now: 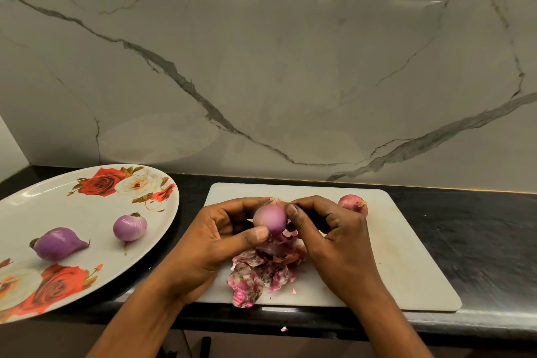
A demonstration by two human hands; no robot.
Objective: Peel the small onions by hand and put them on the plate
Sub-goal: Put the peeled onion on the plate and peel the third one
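Black counter (465,241) against a marble wall (261,67); white cutting board (406,264) in front of me, flowered plate (72,212) to its left. My left hand (209,244) grips the onion (269,219) I'm working on, thumb curled across its front, fingers behind, held just above the board. My right hand (334,238) pinches at the onion's top right side, thumb tip on the skin, other fingers curled. A pile of pink peels (261,273) sits on the board directly under my hands. One unpeeled onion (353,204) lies on the board at the far right, partly behind my right hand. Two peeled onions on the plate: round one (130,227) near the middle, pointed one (58,243) further left, well apart.
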